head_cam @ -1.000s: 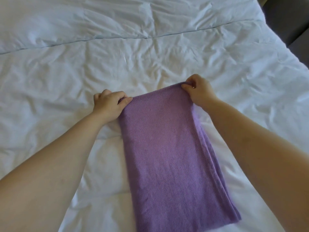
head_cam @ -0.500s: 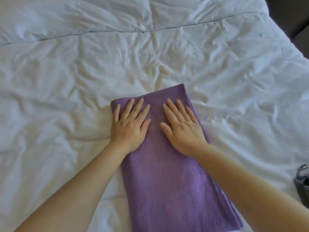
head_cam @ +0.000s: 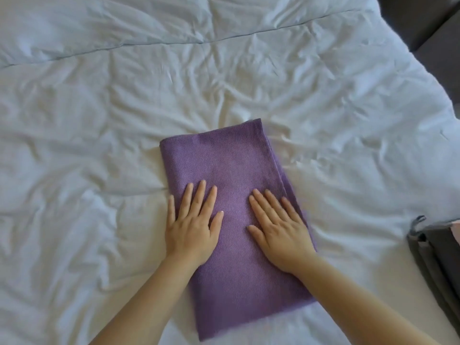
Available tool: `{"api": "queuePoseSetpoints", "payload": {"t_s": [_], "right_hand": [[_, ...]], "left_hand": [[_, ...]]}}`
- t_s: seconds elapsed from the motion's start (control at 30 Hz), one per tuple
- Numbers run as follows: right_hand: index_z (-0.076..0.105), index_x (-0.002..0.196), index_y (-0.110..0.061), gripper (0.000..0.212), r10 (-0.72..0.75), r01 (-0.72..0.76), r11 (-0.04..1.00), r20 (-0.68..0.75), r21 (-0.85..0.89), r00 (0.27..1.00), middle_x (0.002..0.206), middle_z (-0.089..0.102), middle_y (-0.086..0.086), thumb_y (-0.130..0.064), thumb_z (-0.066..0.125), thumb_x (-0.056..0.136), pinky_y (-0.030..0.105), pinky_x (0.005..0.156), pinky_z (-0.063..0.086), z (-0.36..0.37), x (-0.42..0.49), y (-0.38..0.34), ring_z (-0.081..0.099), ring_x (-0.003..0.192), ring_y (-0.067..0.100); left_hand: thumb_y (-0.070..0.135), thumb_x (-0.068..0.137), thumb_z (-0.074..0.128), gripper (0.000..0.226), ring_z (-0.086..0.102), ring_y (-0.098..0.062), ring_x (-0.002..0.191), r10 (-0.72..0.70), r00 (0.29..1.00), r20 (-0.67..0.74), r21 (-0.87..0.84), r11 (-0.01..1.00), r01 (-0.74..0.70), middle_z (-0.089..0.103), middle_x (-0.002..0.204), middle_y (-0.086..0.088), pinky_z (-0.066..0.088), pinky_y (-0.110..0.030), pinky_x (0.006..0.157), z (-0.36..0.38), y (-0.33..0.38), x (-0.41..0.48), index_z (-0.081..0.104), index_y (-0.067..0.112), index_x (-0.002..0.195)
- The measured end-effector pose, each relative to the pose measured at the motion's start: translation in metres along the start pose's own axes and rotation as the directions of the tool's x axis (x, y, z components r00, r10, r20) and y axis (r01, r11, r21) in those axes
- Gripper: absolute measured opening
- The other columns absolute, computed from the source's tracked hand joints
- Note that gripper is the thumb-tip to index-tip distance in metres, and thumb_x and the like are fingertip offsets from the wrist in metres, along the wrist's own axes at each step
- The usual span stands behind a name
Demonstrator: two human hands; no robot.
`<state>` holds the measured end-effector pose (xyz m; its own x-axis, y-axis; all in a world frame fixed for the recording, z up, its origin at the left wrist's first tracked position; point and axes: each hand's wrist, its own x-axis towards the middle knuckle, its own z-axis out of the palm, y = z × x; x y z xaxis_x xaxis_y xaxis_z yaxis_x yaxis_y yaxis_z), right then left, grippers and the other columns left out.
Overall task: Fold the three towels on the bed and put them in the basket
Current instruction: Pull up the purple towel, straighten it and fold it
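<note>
Purple towel [head_cam: 231,170] is lying folded on the bed [head_cam: 99,120], with left hand [head_cam: 191,227] and right hand [head_cam: 281,235] pressing it flat, fingers straight, gripping nothing. Right-edge layers are sitting offset. Soft bedding is likely risking them slipping askew at the next fold.

The left grip [head_cam: 191,227] and right grip [head_cam: 281,235] lie flat over the middle of the purple towel [head_cam: 231,165], so the cloth under the palms is unseen, and how many layers it holds cannot be told. Its near edge and right side are smeared with blur. Both forearms run out past the bottom edge. At the right edge a dark grey fabric thing [head_cam: 433,252] is cut off (whether it is the basket cannot be told), and a sliver of pale pink [head_cam: 457,226] beside it is too small to identify. The bed [head_cam: 99,120] runs out of view on the left, top and bottom, and a dark grey surface [head_cam: 423,18] in the top right corner is cropped too.
</note>
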<state>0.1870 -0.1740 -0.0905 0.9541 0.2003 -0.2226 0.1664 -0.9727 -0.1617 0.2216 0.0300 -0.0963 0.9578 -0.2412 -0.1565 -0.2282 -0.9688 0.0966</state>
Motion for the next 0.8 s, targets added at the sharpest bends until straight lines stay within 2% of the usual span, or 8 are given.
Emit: {"api": "queuePoseSetpoints", "payload": {"t_s": [0.1,0.2,0.33,0.43,0.53,0.63,0.7,0.8], "right_hand": [[0.002,0.151,-0.027,0.063,0.135,-0.135,0.991,-0.01,0.0,0.991,0.158,-0.001,-0.014,-0.056,0.016,0.096,0.036,0.119,-0.003,0.004,-0.011,0.026,-0.005,0.146,0.012],[0.015,0.151,-0.022,0.064,0.253,-0.24,0.953,-0.046,0.186,0.966,0.159,0.012,-0.006,-0.051,0.032,0.096,0.037,0.118,0.012,-0.002,-0.027,0.027,0.013,0.146,0.02],[0.037,0.138,-0.017,0.069,0.513,-0.436,0.705,0.022,0.559,0.858,0.134,0.05,0.005,-0.05,0.061,0.083,0.033,0.091,0.041,-0.005,-0.075,0.019,0.051,0.118,0.025],[0.049,0.116,-0.016,0.058,0.591,-0.546,0.474,0.21,0.691,0.779,0.102,0.061,-0.004,-0.043,0.076,0.073,0.014,0.067,0.041,-0.001,-0.103,0.013,0.059,0.085,0.014],[0.058,0.092,-0.015,0.034,0.601,-0.542,0.297,0.287,0.786,0.746,0.075,0.061,-0.006,-0.03,0.081,0.072,0.009,0.048,0.039,0.001,-0.117,0.014,0.055,0.062,0.005],[0.063,0.089,-0.009,0.024,0.644,-0.459,0.089,0.3,0.884,0.704,0.074,0.062,0.005,-0.018,0.08,0.074,0.031,0.057,0.046,-0.003,-0.138,0.02,0.055,0.063,0.017],[0.064,0.091,-0.006,0.024,0.721,-0.43,0.039,0.273,0.902,0.637,0.073,0.06,0.005,-0.014,0.079,0.073,0.033,0.06,0.042,-0.004,-0.164,0.029,0.052,0.065,0.017],[0.063,0.092,-0.009,0.022,0.824,-0.39,-0.082,0.282,0.917,0.491,0.076,0.061,0.004,-0.013,0.077,0.075,0.033,0.062,0.044,-0.004,-0.213,0.047,0.053,0.068,0.018]], "left_hand": [[0.053,0.097,0.025,0.059,0.006,-0.021,0.148,-0.082,0.997,-0.014,-0.045,0.996,0.082,0.013,0.16,0.002,0.004,-0.049,0.119,0.002,0.0,-0.006,0.02,0.027,0.15],[0.039,0.093,0.054,0.064,0.024,-0.034,0.142,-0.236,0.968,-0.083,-0.312,0.929,0.2,0.022,0.157,-0.013,0.019,-0.048,0.115,-0.005,0.008,-0.029,0.032,0.013,0.148],[0.04,0.086,0.064,0.077,0.045,-0.028,0.127,-0.43,0.886,0.173,-0.73,0.548,0.408,0.042,0.142,-0.015,0.04,-0.036,0.103,-0.005,0.014,-0.094,0.028,0.008,0.146],[0.037,0.08,0.073,0.06,0.06,-0.028,0.109,-0.469,0.829,0.303,-0.753,0.416,0.51,0.061,0.119,-0.008,0.045,-0.029,0.083,0.002,0.024,-0.124,0.047,0.009,0.126],[0.033,0.081,0.073,0.049,0.068,-0.031,0.084,-0.476,0.794,0.377,-0.769,0.318,0.555,0.063,0.109,-0.011,0.054,-0.032,0.064,0.003,0.036,-0.138,0.048,0.008,0.115],[0.032,0.084,0.07,0.036,0.064,-0.021,0.044,-0.492,0.761,0.424,-0.783,0.223,0.581,0.064,0.092,-0.012,0.043,-0.021,0.034,-0.004,0.058,-0.159,0.048,0.007,0.099],[0.028,0.084,0.07,0.032,0.063,-0.019,0.041,-0.428,0.761,0.488,-0.774,0.191,0.603,0.066,0.085,-0.014,0.043,-0.022,0.035,-0.002,0.085,-0.186,0.051,0.005,0.095],[0.027,0.082,0.072,0.025,0.068,-0.017,0.059,-0.171,0.731,0.661,-0.705,0.193,0.682,0.07,0.087,-0.007,0.05,-0.027,0.045,0.003,0.124,-0.236,0.054,0.013,0.094]]}}
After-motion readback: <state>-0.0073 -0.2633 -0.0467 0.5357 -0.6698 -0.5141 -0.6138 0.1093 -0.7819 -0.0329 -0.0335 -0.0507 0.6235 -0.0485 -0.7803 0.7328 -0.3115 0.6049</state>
